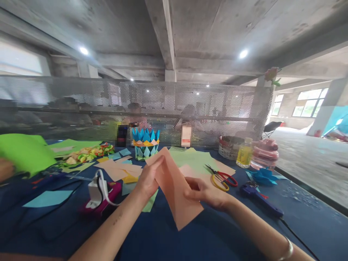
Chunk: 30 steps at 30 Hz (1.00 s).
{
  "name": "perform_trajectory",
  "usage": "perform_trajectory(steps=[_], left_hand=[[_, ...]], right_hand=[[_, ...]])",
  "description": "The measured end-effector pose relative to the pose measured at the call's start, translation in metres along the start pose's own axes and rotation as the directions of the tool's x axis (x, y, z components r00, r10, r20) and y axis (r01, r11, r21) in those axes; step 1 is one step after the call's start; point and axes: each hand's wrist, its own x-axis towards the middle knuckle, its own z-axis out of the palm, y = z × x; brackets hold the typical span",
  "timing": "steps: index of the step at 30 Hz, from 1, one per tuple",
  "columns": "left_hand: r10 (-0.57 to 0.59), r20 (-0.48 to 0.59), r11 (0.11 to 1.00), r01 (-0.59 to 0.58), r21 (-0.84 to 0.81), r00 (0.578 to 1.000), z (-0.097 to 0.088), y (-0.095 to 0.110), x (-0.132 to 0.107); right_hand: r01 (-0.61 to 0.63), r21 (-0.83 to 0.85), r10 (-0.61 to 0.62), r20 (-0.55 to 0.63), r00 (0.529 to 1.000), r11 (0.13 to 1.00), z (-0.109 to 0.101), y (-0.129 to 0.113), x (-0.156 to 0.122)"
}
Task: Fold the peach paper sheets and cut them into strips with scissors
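A sheet of peach-coloured paper (174,195), bent along its length, is held up above the dark blue tabletop (217,232). My left hand (150,177) grips its upper left part, with the fingertips partly behind the sheet. On its right edge, my right hand (203,194) pinches the paper between thumb and fingers. Scissors (222,178) with one red and one yellow handle lie beyond my right hand, blades open. Pale green paper (190,156) lies flat behind the held sheet, and more peach paper (119,170) lies left of my left hand.
A blue, peach and green folded-paper basket (146,145) stands behind. On the left are a magenta power strip (115,192) with a white plug and colourful paper pieces (87,155). On the right are a blue-handled corded tool (262,201), a yellow bottle (244,154) and a woven basket (230,148). Another person's hand (5,169) shows far left.
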Motion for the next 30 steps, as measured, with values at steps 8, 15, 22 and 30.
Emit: perform_trajectory(steps=[8, 15, 22, 30], left_hand=[[0.107, 0.020, 0.956, -0.109, 0.272, 0.994, -0.010, -0.009, 0.013], [0.102, 0.092, 0.798, -0.136, 0.588, 0.991, -0.012, -0.031, 0.026], [0.269, 0.115, 0.579, -0.256, 0.774, 0.956, -0.012, -0.038, 0.040], [0.232, 0.147, 0.395, -0.231, 0.889, 0.962, -0.012, -0.036, 0.028]], right_hand=[[-0.009, -0.096, -0.059, -0.677, 0.734, 0.995, -0.049, 0.010, 0.002], [-0.085, -0.086, -0.015, -0.784, 0.621, 0.993, -0.083, 0.030, -0.007], [0.017, 0.129, 0.101, -0.846, 0.523, 0.992, -0.094, 0.033, -0.007], [0.110, 0.260, 0.173, -0.851, 0.496, 0.959, -0.101, 0.034, -0.007]])
